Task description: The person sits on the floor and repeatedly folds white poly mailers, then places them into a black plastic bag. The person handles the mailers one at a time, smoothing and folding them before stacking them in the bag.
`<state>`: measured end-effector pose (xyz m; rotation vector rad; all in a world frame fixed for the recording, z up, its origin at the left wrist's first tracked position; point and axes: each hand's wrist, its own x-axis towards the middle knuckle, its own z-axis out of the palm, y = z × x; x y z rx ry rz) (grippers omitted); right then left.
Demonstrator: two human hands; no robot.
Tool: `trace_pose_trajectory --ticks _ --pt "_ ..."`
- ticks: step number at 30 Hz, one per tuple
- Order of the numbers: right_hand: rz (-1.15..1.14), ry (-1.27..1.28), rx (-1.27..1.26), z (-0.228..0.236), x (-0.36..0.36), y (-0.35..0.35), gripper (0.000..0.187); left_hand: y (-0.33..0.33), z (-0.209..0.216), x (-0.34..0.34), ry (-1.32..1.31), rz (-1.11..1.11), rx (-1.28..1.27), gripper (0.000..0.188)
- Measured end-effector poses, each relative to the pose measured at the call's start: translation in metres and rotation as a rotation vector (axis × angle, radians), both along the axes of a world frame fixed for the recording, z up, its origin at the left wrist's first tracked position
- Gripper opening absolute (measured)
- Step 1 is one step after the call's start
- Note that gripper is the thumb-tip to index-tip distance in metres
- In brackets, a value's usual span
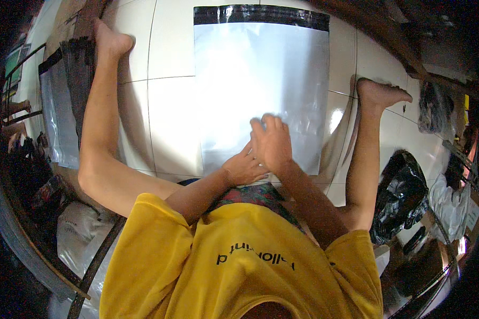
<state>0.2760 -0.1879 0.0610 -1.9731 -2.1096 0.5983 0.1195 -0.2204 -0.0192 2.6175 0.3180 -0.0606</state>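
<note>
A large white plastic mailer bag [239, 80] with a black strip along its far edge lies flat on the floor between my legs. Over its near part is my right hand [271, 142], fingers loosely bent and slightly apart, with nothing visible in them. My left hand [245, 166] lies close against the right hand and wrist, its fingers stretched out over the bag's near edge. Where the two hands overlap, I cannot tell what the hidden fingertips touch.
Beyond my left leg lies a stack of similar bags [61, 119] with black edges. A crumpled black plastic bag [402, 194] sits beside my right leg, with clear plastic [434, 109] farther off. Dark wooden furniture [372, 32] borders the tiled floor [170, 111].
</note>
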Motion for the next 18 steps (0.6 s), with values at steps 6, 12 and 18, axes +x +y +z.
trace_pose_trajectory --ticks 6,12,18 --pt "0.003 -0.129 0.091 -0.023 0.023 0.119 0.032 0.008 0.023 0.006 -0.07 0.097 -0.035 0.061" --pt "-0.007 -0.214 0.105 -0.044 0.047 0.219 0.036 0.011 0.027 0.005 -0.051 0.082 -0.08 0.062" --pt "0.109 -0.205 -0.003 -0.006 0.034 0.191 0.029 0.015 0.028 0.007 -0.051 0.087 -0.076 0.06"
